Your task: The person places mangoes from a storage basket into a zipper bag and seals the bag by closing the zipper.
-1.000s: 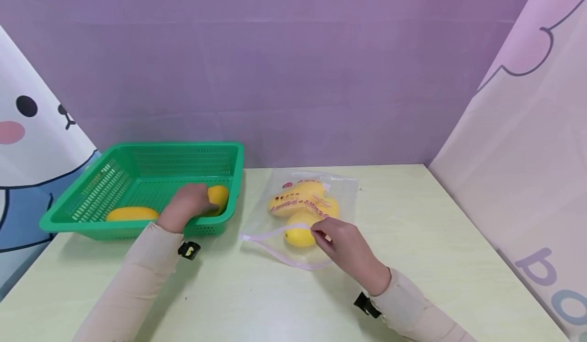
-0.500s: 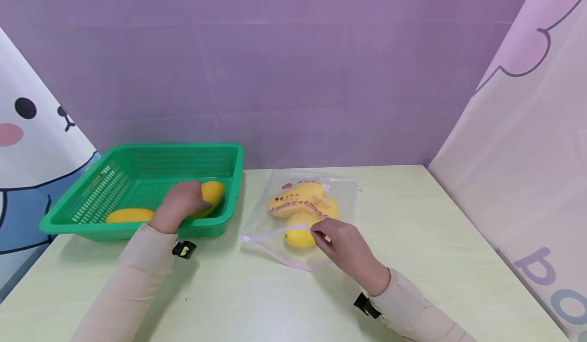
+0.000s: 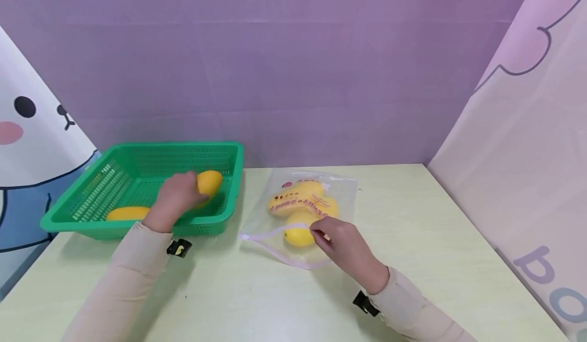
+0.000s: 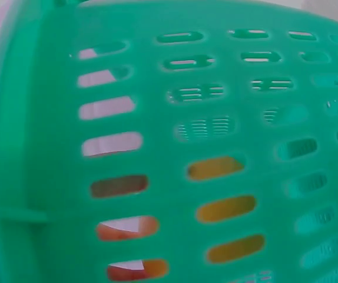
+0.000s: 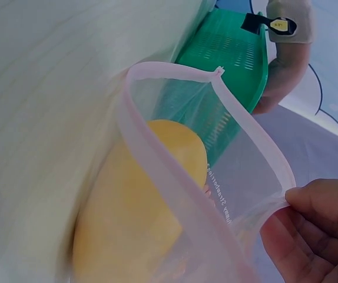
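Note:
My left hand (image 3: 178,198) grips a yellow mango (image 3: 210,183) inside the green plastic basket (image 3: 211,224), near its right side. A second mango (image 3: 127,213) lies in the basket's front left part. My right hand (image 3: 345,247) pinches the pink-edged mouth of a clear zip bag (image 3: 257,214) between thumb and finger. Several yellow mangoes (image 3: 298,199) lie inside that bag, one close to its mouth. In the right wrist view the bag mouth gapes above a mango (image 5: 128,206). The slotted basket wall (image 4: 169,165) fills the left wrist view and hides most of the left hand.
The pale table (image 3: 247,301) carries the basket at left and the bag in the middle. A purple cloth (image 3: 293,77) hangs behind the table. Printed cloths stand at both sides, the right one (image 3: 527,179) along the table's edge.
My left hand has drawn the mango up and a little left, away from the basket's right wall, tilting it. My right hand and the bag stay where they were.

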`<state>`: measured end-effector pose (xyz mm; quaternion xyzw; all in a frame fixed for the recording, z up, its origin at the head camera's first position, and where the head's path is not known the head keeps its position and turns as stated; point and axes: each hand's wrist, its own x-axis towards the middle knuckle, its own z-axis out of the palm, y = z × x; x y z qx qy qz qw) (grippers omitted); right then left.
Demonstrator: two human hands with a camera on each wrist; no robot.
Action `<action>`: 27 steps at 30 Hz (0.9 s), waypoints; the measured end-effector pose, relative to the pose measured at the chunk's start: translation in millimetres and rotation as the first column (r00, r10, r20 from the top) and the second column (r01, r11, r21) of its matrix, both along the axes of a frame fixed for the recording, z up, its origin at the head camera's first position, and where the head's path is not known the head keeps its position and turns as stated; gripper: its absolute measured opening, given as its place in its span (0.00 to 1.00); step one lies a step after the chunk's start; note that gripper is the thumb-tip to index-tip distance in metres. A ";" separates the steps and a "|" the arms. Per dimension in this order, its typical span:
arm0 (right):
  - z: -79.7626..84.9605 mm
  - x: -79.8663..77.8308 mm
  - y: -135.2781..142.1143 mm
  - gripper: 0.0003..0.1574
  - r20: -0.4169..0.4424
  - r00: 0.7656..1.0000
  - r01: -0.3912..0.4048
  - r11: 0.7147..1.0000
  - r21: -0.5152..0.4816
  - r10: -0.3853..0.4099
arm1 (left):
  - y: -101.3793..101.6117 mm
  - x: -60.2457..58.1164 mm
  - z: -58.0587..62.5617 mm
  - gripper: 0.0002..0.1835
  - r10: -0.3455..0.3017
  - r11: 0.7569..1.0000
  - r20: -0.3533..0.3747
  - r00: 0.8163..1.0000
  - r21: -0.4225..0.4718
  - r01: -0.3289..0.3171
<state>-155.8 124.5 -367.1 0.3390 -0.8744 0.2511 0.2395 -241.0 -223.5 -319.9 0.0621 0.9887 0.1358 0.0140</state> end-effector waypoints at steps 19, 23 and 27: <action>-0.6 -0.2 0.2 0.06 -0.018 1.000 -0.009 1.000 -0.002 0.009 | -1.0 13.1 8.8 0.27 -0.007 1.000 -0.126 0.992 0.014 0.009; -0.3 -0.1 0.0 0.06 -0.013 1.000 0.001 1.000 0.008 -0.001 | -1.2 16.4 10.2 0.28 -0.005 1.000 -0.153 0.988 0.010 0.007; -0.4 -0.1 -0.3 0.06 -0.009 1.000 0.005 1.000 0.012 -0.004 | -0.4 19.9 12.7 0.29 0.001 1.000 -0.164 0.986 -0.007 -0.002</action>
